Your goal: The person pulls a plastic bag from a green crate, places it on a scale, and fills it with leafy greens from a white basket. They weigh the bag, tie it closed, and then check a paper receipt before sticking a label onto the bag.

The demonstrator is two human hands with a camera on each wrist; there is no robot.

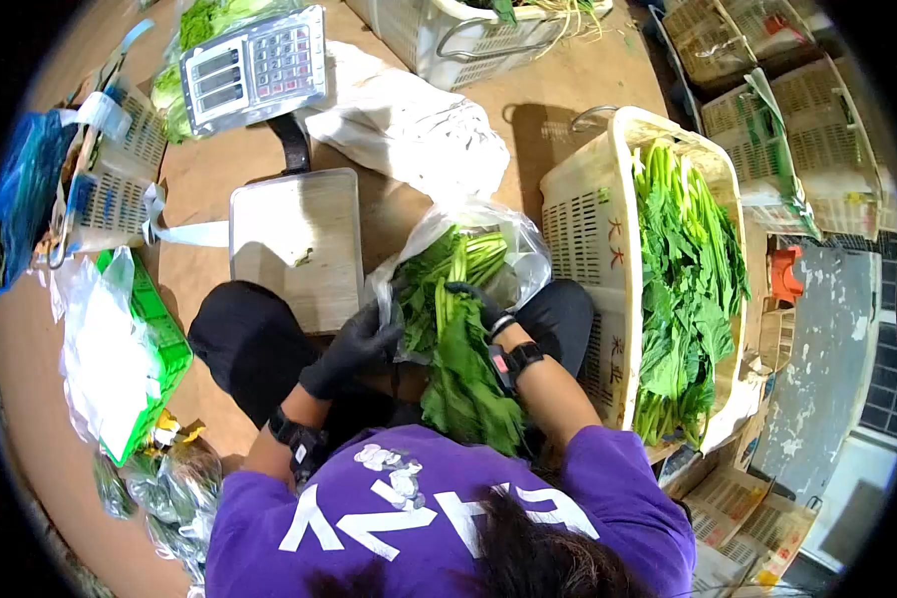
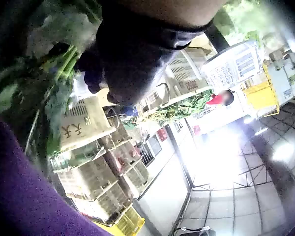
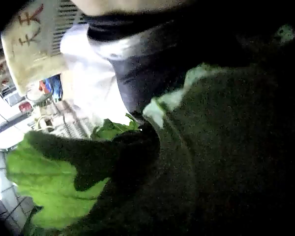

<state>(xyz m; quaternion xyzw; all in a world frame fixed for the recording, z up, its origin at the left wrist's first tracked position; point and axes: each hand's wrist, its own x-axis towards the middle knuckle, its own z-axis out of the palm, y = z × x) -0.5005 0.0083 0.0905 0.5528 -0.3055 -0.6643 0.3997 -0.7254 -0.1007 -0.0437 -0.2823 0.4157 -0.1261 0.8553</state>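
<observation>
Leafy greens with pale stems (image 1: 460, 261) lie partly inside a clear plastic bag (image 1: 524, 261) at the person's lap. The gloved right hand (image 1: 480, 304) grips a bunch whose broad leaves (image 1: 468, 384) hang toward the body. At the bag's left edge the gloved left hand (image 1: 369, 334) pinches the plastic. The left wrist view has the black-gloved left hand (image 2: 130, 69) beside dark leaves (image 2: 44, 108). Large leaves (image 3: 54, 187) cover much of the right wrist view, below the gloved right hand (image 3: 142, 78).
A white crate (image 1: 623, 299) of greens stands right of the lap. Ahead on the left are a scale platform (image 1: 299, 239) and its display (image 1: 254, 72). A white sack (image 1: 419, 130) lies beyond. Green crate (image 1: 164, 349) with plastic bags at left; stacked crates (image 1: 817, 130) at far right.
</observation>
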